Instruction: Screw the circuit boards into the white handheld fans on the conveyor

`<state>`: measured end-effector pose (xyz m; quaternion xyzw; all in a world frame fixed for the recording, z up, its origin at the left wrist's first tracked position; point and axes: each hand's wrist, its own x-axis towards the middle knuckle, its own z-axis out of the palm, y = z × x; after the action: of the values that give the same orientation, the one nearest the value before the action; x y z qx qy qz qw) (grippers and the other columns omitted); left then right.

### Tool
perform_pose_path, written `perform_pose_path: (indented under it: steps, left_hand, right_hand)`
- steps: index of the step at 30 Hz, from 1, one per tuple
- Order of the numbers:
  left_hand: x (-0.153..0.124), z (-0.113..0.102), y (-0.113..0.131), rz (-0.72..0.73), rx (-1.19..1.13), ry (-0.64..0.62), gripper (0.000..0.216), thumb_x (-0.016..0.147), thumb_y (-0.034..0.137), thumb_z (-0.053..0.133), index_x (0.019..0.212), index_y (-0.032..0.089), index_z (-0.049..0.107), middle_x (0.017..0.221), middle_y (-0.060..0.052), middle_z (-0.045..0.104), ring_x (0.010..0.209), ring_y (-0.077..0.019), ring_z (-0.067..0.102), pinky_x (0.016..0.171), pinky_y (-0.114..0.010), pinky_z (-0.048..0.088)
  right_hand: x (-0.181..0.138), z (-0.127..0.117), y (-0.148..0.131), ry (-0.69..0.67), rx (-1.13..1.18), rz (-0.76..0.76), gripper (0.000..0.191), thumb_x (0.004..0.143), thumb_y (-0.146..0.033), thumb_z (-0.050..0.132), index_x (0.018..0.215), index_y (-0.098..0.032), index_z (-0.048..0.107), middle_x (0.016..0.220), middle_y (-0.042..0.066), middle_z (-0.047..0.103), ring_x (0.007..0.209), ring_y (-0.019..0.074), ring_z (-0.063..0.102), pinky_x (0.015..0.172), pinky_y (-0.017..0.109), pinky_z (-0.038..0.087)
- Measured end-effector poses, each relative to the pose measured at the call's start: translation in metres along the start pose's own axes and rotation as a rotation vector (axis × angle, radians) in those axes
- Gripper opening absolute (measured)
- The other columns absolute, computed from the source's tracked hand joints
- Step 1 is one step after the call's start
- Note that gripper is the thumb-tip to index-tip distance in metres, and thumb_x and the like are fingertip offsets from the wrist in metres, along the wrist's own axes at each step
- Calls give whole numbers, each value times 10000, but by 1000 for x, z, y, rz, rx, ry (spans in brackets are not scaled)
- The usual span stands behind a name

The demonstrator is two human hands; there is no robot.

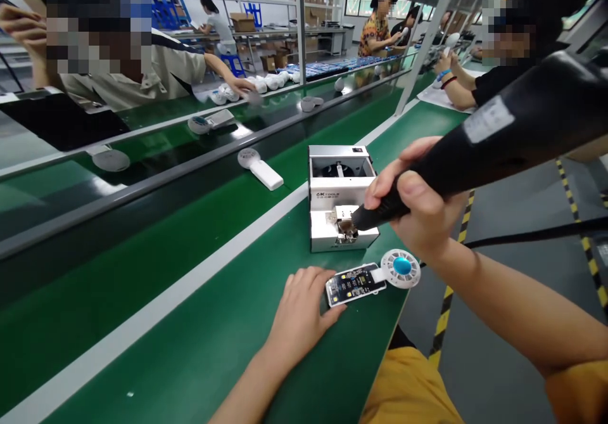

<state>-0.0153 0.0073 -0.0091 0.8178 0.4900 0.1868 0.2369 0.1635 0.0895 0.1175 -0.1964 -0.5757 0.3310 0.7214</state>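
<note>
My right hand (418,205) is closed around a black electric screwdriver (498,139), whose tip touches the front slot of a small white screw feeder box (327,199) on the green bench. My left hand (301,310) rests on the bench with its fingers lying against the left end of an open handheld fan (368,279). The fan lies flat, its black circuit board exposed and its white round head with a blue centre (401,267) pointing right.
A conveyor belt (156,164) runs along the far side and carries several white handheld fans (260,167). Workers sit across it and further down the line on the right. The bench edge (403,303) and a floor with yellow-black tape (446,310) are to my right.
</note>
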Motion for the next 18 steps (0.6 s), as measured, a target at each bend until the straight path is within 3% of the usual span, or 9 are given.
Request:
perform_pose_path:
  steps: [5,8,13,18]
  left_hand:
    - [2,2,1,2,16,9,473,819,284,744,1234,229,524,1177,-50,581,1028,-265,516,875,-412,407]
    - [1,3,1,10,15,22,477,815,292,752,1229,231,525,1174,-48,584,1031,-262,518,876,-404,406]
    - [1,5,2,32,34,45,489,806,311,764,1222,230,520,1151,-42,593,1030,-262,517,877,-404,400]
    - [3,3,5,25,58,34,444,812,297,746,1193,216,533,1121,-45,595,996,-263,527,838,-400,408]
  right_hand:
    - [-8,3,9,-10,-49,33,206,833,-293,716,979,-246,579,625,-31,601,481,176,579,505,351,510]
    - [-16,3,0,-74,-68,89,230,834,-305,726,1006,-250,582,645,-20,613,499,182,580,525,363,508]
    - [-47,6,-21,-167,70,313,236,893,-316,664,1082,-265,532,677,-23,601,515,175,572,511,354,488]
    - [-71,8,-24,-218,131,373,237,917,-325,630,1092,-274,479,657,-42,582,496,161,544,519,348,466]
